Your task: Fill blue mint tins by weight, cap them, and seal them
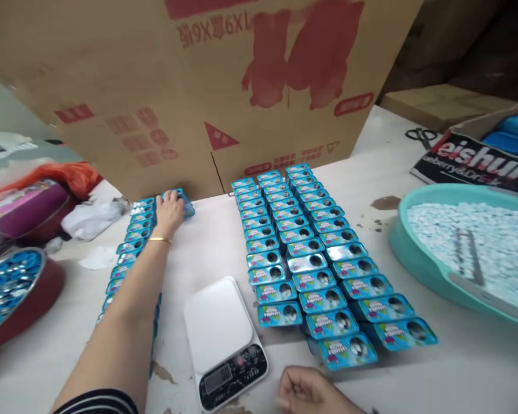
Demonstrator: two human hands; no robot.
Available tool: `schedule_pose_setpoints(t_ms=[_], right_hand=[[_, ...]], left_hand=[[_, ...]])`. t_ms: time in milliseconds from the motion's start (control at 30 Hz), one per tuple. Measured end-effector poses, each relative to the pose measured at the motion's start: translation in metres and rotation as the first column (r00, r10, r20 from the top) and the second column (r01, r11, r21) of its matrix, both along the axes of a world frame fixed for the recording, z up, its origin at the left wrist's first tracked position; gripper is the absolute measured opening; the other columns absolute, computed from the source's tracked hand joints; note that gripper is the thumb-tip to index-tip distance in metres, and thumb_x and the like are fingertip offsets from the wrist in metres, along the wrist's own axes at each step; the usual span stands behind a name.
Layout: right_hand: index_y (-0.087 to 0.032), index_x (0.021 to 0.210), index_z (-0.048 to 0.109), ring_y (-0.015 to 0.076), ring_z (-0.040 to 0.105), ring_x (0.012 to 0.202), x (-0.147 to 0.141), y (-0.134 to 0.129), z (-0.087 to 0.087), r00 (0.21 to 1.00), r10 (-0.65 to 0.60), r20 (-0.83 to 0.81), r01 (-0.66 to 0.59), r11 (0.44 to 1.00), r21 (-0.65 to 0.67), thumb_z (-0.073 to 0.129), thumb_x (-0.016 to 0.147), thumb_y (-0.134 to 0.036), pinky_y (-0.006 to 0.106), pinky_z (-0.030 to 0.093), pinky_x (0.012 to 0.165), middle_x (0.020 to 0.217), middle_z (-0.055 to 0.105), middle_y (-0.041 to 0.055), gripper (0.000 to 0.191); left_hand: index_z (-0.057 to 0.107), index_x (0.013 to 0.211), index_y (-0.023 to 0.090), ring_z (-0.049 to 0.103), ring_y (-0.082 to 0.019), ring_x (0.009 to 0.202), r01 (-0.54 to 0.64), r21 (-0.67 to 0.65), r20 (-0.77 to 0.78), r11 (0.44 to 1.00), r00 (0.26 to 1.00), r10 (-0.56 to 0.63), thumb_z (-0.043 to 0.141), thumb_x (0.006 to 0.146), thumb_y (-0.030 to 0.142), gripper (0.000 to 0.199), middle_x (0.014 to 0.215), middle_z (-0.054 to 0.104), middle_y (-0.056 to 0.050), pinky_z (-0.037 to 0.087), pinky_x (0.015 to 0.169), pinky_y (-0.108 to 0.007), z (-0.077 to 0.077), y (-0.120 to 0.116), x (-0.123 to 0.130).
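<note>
My left hand [170, 210] reaches to the far end of the left-hand row of blue tins [133, 245]. Its fingers are bent over a blue tin [185, 206] against the cardboard; my forearm covers part of that row. Small white pieces lie on the farthest tin of the row. Near the front edge my right hand [308, 391] is curled closed, with nothing visible in it. A white kitchen scale [220, 316] with a black panel lies between the hands, its plate bare. Beyond my right hand, three columns of blue tins [313, 301] with round holes in their tops run back.
A large cardboard box [155, 75] stands at the back. To the right, a turquoise tub [397, 236] holds white pieces and metal tongs [470, 256]; scissors [422, 135] and a printed carton [466, 164] lie behind. A red bowl [54, 282] of blue packets and plastic bags [92, 218] are left.
</note>
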State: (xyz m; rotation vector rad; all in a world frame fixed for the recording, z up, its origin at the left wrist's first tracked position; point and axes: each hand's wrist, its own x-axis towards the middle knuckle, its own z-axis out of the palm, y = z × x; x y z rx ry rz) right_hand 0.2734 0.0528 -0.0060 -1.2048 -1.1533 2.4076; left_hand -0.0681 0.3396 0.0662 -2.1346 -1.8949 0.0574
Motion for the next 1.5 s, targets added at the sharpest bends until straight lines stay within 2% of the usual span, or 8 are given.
schedule_pose_setpoints(t_ms=[167, 333, 533, 900, 1067, 1233, 1333, 1500], right_hand=[[-0.015, 0.107, 0.053, 0.0102, 0.037, 0.051, -0.004, -0.007, -0.008, 0.984, -0.163, 0.076, 0.15, 0.976, 0.159, 0.051, 0.079, -0.062, 0.024, 0.031, 0.051, 0.06, 0.048, -0.0041, 0.054], [-0.005, 0.146, 0.023, 0.0151, 0.043, 0.059, -0.012, -0.018, -0.028, 0.988, -0.114, 0.102, 0.063, 0.912, 0.405, 0.048, 0.085, -0.043, 0.029, 0.04, 0.061, 0.062, 0.043, -0.0035, 0.076], [-0.01, 0.15, 0.012, 0.0146, 0.045, 0.061, -0.024, -0.026, -0.051, 0.999, -0.014, 0.047, -0.008, 0.898, 0.439, 0.046, 0.087, -0.027, 0.029, 0.043, 0.063, 0.067, 0.049, -0.0014, 0.074], [-0.011, 0.151, 0.007, 0.0147, 0.049, 0.064, -0.063, -0.014, -0.06, 0.997, -0.054, -0.056, 0.074, 0.889, 0.451, 0.048, 0.085, -0.023, 0.03, 0.046, 0.066, 0.07, 0.051, -0.001, 0.078], [-0.013, 0.15, 0.003, 0.0123, 0.046, 0.056, -0.045, -0.023, -0.042, 0.982, -0.186, 0.009, 0.174, 0.933, 0.314, 0.056, 0.081, -0.032, 0.025, 0.04, 0.055, 0.064, 0.047, -0.0059, 0.089], [-0.013, 0.111, 0.053, 0.005, 0.037, 0.043, -0.025, -0.024, -0.001, 0.978, -0.2, -0.061, 0.189, 0.971, -0.15, 0.072, 0.068, -0.047, 0.019, 0.023, 0.039, 0.063, 0.054, -0.0044, 0.058], [-0.011, 0.086, 0.06, 0.0061, 0.054, 0.058, -0.022, -0.023, 0.023, 0.959, -0.281, -0.048, 0.249, 0.907, -0.34, 0.081, 0.059, -0.038, 0.016, 0.039, 0.05, 0.072, 0.06, 0.001, 0.043], [-0.011, 0.093, 0.061, 0.0128, 0.066, 0.08, -0.022, -0.015, 0.049, 0.979, -0.205, -0.02, 0.186, 0.922, -0.338, 0.083, 0.061, -0.031, 0.023, 0.05, 0.077, 0.087, 0.068, 0.0085, 0.043]], left_hand=[[0.06, 0.087, 0.009, 0.053, -0.026, 0.1, 0.122, -0.116, -0.145, 0.986, 0.98, -0.138, 0.043, 0.089, 0.019, 0.02, 0.099, 0.06, -0.012, 0.023, 0.103, -0.046, 0.029, -0.055, 0.027], [0.062, 0.083, 0.013, 0.061, -0.025, 0.077, 0.136, -0.356, -0.198, 0.925, 0.956, -0.216, 0.05, 0.087, 0.026, 0.018, 0.087, 0.061, -0.01, 0.042, 0.074, -0.038, 0.06, -0.165, 0.089], [0.064, 0.085, 0.013, 0.063, -0.025, 0.076, 0.166, -0.451, -0.112, 0.877, 0.964, -0.241, 0.049, 0.087, 0.017, 0.015, 0.088, 0.063, -0.011, 0.043, 0.069, -0.037, 0.052, -0.23, 0.136], [0.056, 0.103, 0.019, 0.061, -0.021, 0.089, 0.107, -0.071, 0.283, 0.992, 0.955, -0.083, 0.045, 0.091, 0.048, 0.033, 0.1, 0.064, -0.007, 0.047, 0.077, -0.034, 0.081, -0.262, 0.064], [0.058, 0.099, 0.02, 0.062, -0.018, 0.083, -0.097, 0.006, 0.479, 0.995, 0.874, 0.082, 0.048, 0.089, 0.05, 0.033, 0.096, 0.065, -0.004, 0.047, 0.062, -0.027, 0.062, -0.31, 0.042], [0.059, 0.103, 0.019, 0.064, -0.018, 0.082, -0.219, -0.033, 0.623, 0.975, 0.759, 0.191, 0.052, 0.088, 0.047, 0.032, 0.095, 0.067, -0.005, 0.052, 0.072, -0.029, 0.019, -0.346, 0.044], [0.057, 0.109, 0.018, 0.064, -0.018, 0.083, -0.256, -0.029, 0.67, 0.966, 0.712, 0.209, 0.051, 0.088, 0.044, 0.034, 0.097, 0.067, -0.007, 0.053, 0.074, -0.031, 0.003, -0.354, 0.047], [0.054, 0.114, 0.018, 0.062, -0.018, 0.084, -0.227, 0.037, 0.674, 0.973, 0.724, 0.143, 0.05, 0.091, 0.037, 0.031, 0.1, 0.065, -0.008, 0.052, 0.073, -0.032, 0.003, -0.347, 0.047]])
